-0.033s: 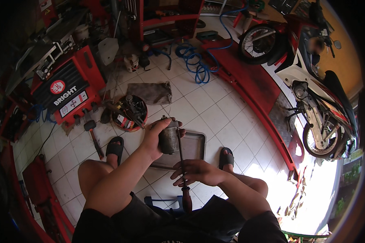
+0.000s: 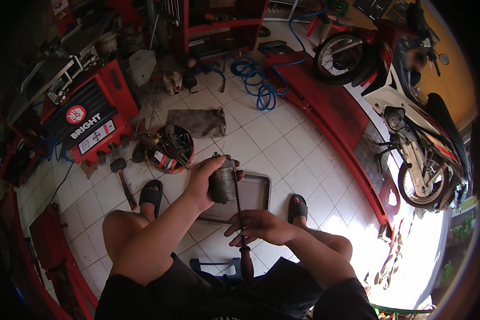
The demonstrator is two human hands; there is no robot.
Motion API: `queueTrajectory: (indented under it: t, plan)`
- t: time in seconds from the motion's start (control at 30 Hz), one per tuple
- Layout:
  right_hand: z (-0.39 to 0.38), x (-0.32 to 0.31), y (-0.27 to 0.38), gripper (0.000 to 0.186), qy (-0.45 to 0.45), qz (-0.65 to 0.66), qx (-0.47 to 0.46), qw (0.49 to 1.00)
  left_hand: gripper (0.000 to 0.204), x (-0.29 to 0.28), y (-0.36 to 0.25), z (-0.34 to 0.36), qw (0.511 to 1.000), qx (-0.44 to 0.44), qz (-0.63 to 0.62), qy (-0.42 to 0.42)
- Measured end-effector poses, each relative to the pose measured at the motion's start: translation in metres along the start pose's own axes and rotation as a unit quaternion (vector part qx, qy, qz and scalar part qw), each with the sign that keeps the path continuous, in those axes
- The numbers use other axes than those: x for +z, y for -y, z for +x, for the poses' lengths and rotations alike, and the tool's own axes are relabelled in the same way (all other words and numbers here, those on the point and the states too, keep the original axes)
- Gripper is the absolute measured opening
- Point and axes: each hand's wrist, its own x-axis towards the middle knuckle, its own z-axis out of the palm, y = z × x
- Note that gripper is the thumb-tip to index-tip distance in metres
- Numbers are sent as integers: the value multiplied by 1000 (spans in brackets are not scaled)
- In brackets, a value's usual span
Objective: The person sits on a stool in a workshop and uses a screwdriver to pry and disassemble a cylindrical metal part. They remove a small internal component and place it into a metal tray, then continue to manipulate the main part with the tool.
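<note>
My left hand (image 2: 201, 184) is wrapped round a worn grey metal cylinder, apparently a starter motor (image 2: 222, 184), held upright with a small threaded stud on top. A long screwdriver (image 2: 246, 262) with a dark reddish handle points away from me, its thin shaft running along the motor's right side to near the top. The fingers of my right hand (image 2: 261, 226) are round the shaft, just above the handle. Whether the tip sits in a screw cannot be made out. Below the motor, a shallow metal tray (image 2: 266, 186) lies on the floor, partly hidden by my hands.
Left of the tray stands a round red tub (image 2: 168, 169) of tools and parts; a mallet (image 2: 124, 184) lies beside it. A grey cloth (image 2: 197, 122) and a coiled blue hose (image 2: 261, 96) are farther off. A red lift platform (image 2: 325, 101) and a motorcycle (image 2: 410, 133) fill the right.
</note>
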Motion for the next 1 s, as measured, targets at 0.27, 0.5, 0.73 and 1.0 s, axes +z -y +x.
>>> queueTrajectory:
  t: [0.27,0.5,0.73,1.0]
  plan:
    - [4,-16,-3,35,-4,-259,19,966,29,4,1,0,999,5,-40,-15]
    - [1,-5,-7,32,21,-38,-6,999,30,6,1,-2,1000,9,-23,13]
    - [6,-24,-7,36,60,-308,51,948,30,7,1,-3,1000,-1,-29,11]
    - [2,-13,-13,39,41,-81,15,996,31,5,1,-1,1000,4,-22,11]
